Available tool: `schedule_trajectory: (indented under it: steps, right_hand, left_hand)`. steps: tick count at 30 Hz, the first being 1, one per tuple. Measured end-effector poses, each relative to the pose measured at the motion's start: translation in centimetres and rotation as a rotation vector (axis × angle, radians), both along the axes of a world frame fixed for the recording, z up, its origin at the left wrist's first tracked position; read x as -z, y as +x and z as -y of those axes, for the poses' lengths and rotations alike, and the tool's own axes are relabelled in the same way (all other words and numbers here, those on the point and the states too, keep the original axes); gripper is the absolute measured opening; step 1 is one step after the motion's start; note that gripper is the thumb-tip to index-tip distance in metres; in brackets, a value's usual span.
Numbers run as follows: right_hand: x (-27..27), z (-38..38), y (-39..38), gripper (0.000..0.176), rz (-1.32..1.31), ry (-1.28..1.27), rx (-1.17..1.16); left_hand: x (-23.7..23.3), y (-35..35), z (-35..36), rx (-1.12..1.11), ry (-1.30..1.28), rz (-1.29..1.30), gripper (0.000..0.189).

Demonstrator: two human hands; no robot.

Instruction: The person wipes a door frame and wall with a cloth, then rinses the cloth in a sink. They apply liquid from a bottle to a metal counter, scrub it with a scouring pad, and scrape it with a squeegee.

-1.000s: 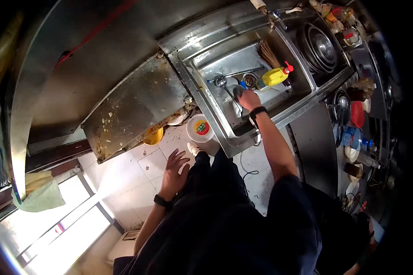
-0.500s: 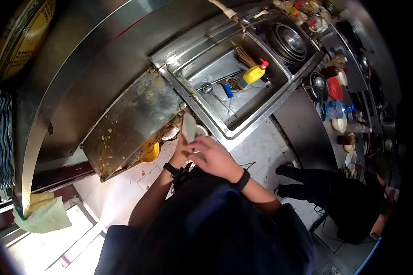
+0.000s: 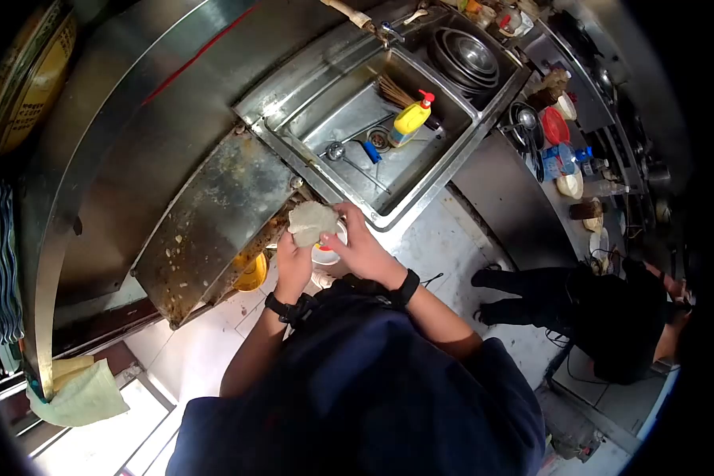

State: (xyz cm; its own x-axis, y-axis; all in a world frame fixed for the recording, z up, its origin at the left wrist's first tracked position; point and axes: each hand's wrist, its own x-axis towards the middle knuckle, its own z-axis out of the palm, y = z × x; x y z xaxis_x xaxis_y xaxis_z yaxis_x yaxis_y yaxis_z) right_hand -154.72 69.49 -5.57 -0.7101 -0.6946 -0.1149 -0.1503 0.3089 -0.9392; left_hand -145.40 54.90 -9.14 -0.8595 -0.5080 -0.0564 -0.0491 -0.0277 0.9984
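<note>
A pale, greyish-white roundish pad [image 3: 311,221], with an uneven edge, is held up between my hands at the sink's near corner; its material I cannot make out. My left hand [image 3: 294,266] grips its lower left edge. My right hand [image 3: 365,252] holds the right side, thumb on the front and fingers partly behind. Beneath the pad, a white container [image 3: 338,235] shows in part. In the steel sink [image 3: 329,184] lie a yellow bottle with a red pump top [image 3: 409,124], a ladle [image 3: 335,151], a blue object [image 3: 372,151] and a brown whisk brush [image 3: 393,90].
A stained metal worktop [image 3: 214,210] adjoins the sink on the left. A yellow container [image 3: 251,273] is below its edge. Stacked metal bowls [image 3: 466,59] fill the second basin. A person in dark clothes [image 3: 611,325] stands at right, near a counter with bottles [image 3: 561,161].
The pad has turned from edge-on to show its broad face. My right hand has moved from in front of my left hand to the pad's right side. The camera view has shifted slightly.
</note>
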Motion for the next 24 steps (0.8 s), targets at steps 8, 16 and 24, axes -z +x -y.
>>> schedule_trajectory:
  steps: [8, 16, 24]
  right_hand:
    - [1.2, 0.9, -1.1, 0.072, 0.608, -0.434, 0.007]
    - [1.3, -1.0, -6.4, 0.039, 0.247, -0.22, 0.168]
    - [4.4, -3.9, -10.9, 0.04, 0.179, -0.281, 0.098]
  left_hand:
    - [-1.6, -1.9, -1.5, 0.016, 0.04, 0.075, 0.047]
    - [0.1, -6.7, -4.0, 0.013, 0.746, -0.11, 0.049]
    - [0.9, -13.9, -6.9, -0.231, 0.694, 0.127, 0.036]
